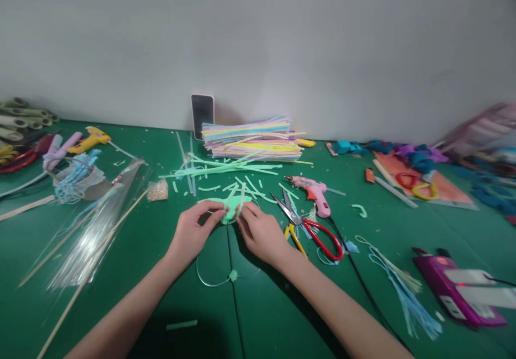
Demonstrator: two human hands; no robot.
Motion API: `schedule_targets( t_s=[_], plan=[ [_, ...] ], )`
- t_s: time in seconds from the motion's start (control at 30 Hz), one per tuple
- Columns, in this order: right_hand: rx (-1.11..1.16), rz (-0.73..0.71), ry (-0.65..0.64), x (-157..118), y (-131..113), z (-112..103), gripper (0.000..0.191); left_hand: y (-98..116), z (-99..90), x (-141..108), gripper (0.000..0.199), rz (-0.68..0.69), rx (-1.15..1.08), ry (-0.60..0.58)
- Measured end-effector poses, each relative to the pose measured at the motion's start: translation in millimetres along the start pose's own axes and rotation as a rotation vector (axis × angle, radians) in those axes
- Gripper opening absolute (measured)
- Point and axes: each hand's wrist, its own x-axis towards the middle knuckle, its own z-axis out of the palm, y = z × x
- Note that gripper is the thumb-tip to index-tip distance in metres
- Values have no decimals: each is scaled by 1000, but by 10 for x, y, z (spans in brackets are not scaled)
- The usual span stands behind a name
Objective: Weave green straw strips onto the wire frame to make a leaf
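Between both hands, just above the green table, is a small mint-green craft piece that looks made of fuzzy pipe cleaner, with short ends sticking up. My left hand pinches its left side between thumb and forefinger. On its right side, the fingers of my right hand are closed on it, and the fingertips are partly hidden. Nearer to me lies a thin clear loop with a little green tuft on it. Cut green pipe cleaner pieces are scattered just beyond the hands.
Red-handled scissors and yellow-handled pliers lie right of my hands, beside a pink glue gun with a black cord. Behind are pastel pipe cleaner bundles and a phone against the wall. Sticks and clear plastic sleeves lie left.
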Motion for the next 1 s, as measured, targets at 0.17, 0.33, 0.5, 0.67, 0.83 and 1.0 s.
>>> schedule_targets(
  t_s=[0.17,0.33,0.5,0.67,0.83,1.0],
  plan=[
    [-82,-8,-23,-3,-30,4,26,27,37,7,13,64,-31,-21],
    [-147,-29,-36,-3,-54,9,25,45,56,24,10,129,-41,-23],
    [-176,-31,-44,-7,-76,10,29,47,82,11,11,130,-29,-44],
    [-163,-10,-58,-8,-79,-1,30,39,83,14,12,106,1,-38],
    [297,14,-18,32,55,-93,21,47,46,31,10,91,10,-4],
    [800,68,70,90,101,-152,26,74,37,37,10,97,0,-2]
  ],
)
